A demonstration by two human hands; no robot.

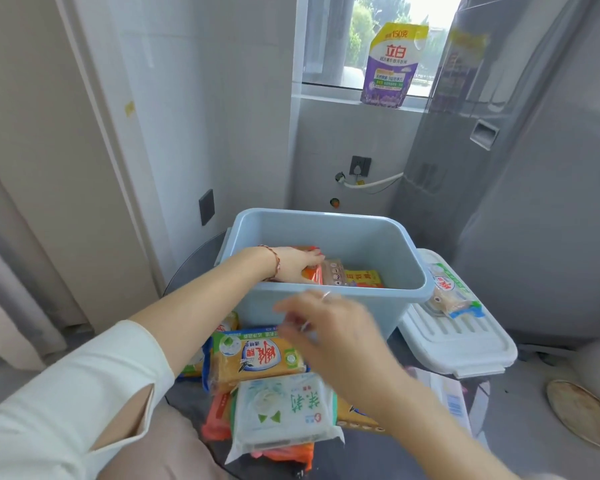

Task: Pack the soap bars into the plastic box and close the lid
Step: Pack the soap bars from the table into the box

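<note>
— Nearest the camera, what lies there?

— Soap bars in a heap on the dark table (187, 403): a white-and-green pack (284, 410) on top at the near edge, a yellow pack (257, 358) just behind it, orange wrappers (219, 417) showing underneath.

— And the hands?

— Left hand (293, 265) reaches over the near rim into the blue plastic box (326, 306), fingers curled round an orange soap bar (312, 273) at the box's left side. A beaded bracelet (274, 261) sits on that wrist, and a white sleeve (66, 393) covers the arm further back.

— The right one?

— Right hand (333, 334) hovers over the heap, just in front of the box's near wall. It is blurred; whether its fingers are spread or hold anything I cannot tell.

— What's inside the box?

— Beside the orange bar, a brownish pack (333, 275) and a yellow one (362, 278) to its right.

— The lid?

— White lid (458, 344) lies flat to the right of the box, off it, with another wrapped soap bar (451, 296) resting on its far end.

— Anything further off?

— A purple detergent pouch (392, 64) stands on the windowsill (326, 98), far behind the box.
</note>
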